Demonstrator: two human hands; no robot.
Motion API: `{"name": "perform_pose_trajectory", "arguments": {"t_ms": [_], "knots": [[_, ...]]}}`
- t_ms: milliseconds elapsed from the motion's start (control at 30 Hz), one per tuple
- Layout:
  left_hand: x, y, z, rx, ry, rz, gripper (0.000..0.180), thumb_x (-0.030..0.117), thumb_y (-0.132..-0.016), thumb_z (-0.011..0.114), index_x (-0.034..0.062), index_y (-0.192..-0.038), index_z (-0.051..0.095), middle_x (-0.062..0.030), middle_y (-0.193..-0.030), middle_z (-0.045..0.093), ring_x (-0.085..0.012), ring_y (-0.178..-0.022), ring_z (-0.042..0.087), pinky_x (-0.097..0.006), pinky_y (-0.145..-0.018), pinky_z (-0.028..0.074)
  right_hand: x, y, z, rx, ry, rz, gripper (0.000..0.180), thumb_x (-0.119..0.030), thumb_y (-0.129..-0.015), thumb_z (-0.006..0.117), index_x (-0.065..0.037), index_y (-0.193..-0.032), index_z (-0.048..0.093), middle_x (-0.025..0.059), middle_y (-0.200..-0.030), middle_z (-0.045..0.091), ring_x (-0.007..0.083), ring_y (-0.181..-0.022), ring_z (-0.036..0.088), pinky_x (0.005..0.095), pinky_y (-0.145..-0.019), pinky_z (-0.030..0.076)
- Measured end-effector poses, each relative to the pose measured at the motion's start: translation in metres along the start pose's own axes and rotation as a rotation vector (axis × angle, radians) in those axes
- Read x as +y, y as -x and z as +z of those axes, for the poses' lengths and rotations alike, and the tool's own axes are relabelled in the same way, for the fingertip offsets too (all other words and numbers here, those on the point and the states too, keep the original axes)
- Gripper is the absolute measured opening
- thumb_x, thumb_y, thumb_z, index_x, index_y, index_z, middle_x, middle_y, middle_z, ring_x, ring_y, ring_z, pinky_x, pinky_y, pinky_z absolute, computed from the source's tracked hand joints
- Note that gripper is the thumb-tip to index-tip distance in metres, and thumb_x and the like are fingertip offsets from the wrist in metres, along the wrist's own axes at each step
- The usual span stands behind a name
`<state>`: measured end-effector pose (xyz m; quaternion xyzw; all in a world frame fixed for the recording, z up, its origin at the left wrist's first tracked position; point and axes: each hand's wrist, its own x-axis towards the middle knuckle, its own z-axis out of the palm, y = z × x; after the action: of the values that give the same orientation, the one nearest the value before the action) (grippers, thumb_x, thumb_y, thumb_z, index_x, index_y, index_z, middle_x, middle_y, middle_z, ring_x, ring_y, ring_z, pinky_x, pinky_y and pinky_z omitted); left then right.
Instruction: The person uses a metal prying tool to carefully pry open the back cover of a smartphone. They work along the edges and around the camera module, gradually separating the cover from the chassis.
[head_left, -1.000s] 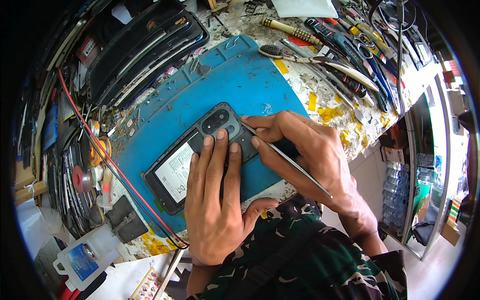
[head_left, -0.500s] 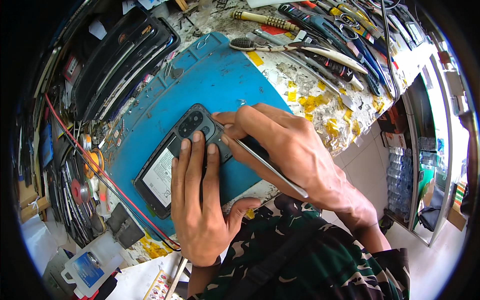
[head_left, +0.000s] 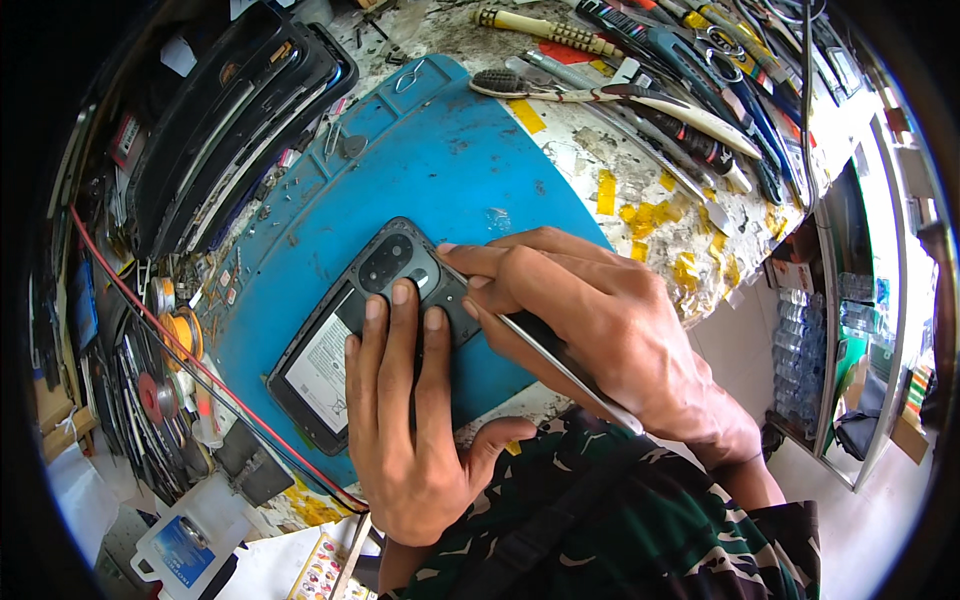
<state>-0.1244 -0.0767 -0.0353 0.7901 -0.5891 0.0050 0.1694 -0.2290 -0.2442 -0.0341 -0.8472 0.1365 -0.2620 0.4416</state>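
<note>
A dark phone (head_left: 345, 345) with its back cover off lies on a blue work mat (head_left: 450, 170); its camera block and a white-labelled battery show. My left hand (head_left: 410, 420) lies flat on the phone, fingers pressing its middle. My right hand (head_left: 590, 320) grips a thin metal tool (head_left: 565, 365) like a pen, its tip at the phone's upper right edge near the camera block.
Screwdrivers, pliers, a brush and tweezers (head_left: 640, 70) lie along the far edge of the bench. Black phone frames (head_left: 220, 110) are stacked at the upper left. A red cable (head_left: 170, 340), solder spool (head_left: 180, 330) and a white bottle (head_left: 190, 540) sit at the left.
The view has shifted, so the phone and hands sit lower and more central. Both hands keep the same hold on phone and tool.
</note>
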Motion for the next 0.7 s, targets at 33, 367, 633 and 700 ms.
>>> {"name": "perform_pose_trajectory", "arguments": {"t_ms": [33,367,633,700], "knots": [[-0.0005,-0.0002,-0.0004,0.005,-0.010,0.003,0.098,0.078,-0.093,0.044,-0.0074,-0.139,0.059,-0.0285,-0.145,0.057,-0.0473,-0.139,0.052,-0.058,-0.111,0.044,0.0003,-0.0001,0.0003,0.011,-0.002,-0.010,0.012,0.002,-0.089,0.075,0.002,-0.095,0.065,0.0185,-0.114,0.075,0.0294,-0.089,0.074,0.0376,-0.075,0.061],[-0.0013,-0.0016,-0.0045,-0.032,-0.022,0.019,0.098,0.077,-0.095,0.043,-0.0098,-0.136,0.059,-0.0312,-0.142,0.058,-0.0493,-0.135,0.054,-0.058,-0.109,0.046,-0.0004,-0.0034,0.0041,0.008,0.076,-0.029,0.015,0.006,-0.085,0.076,0.003,-0.094,0.065,0.0179,-0.110,0.076,0.0292,-0.088,0.075,0.0360,-0.072,0.063],[-0.0005,0.0008,-0.0038,-0.028,0.008,-0.006,0.088,0.074,-0.097,0.044,-0.0029,-0.139,0.060,-0.0268,-0.145,0.058,-0.0459,-0.137,0.054,-0.060,-0.110,0.044,-0.0009,-0.0039,0.0017,0.024,0.013,-0.005,0.015,0.008,-0.084,0.076,0.003,-0.091,0.064,0.0204,-0.111,0.076,0.0285,-0.087,0.076,0.0350,-0.071,0.063],[-0.0006,0.0009,-0.0033,-0.022,0.002,-0.007,0.089,0.074,-0.097,0.045,-0.0028,-0.139,0.060,-0.0267,-0.146,0.058,-0.0456,-0.138,0.054,-0.059,-0.110,0.043,-0.0017,-0.0043,0.0019,0.027,0.019,0.002,0.015,0.008,-0.084,0.076,0.003,-0.091,0.064,0.0205,-0.110,0.076,0.0287,-0.087,0.076,0.0349,-0.071,0.063]]}}
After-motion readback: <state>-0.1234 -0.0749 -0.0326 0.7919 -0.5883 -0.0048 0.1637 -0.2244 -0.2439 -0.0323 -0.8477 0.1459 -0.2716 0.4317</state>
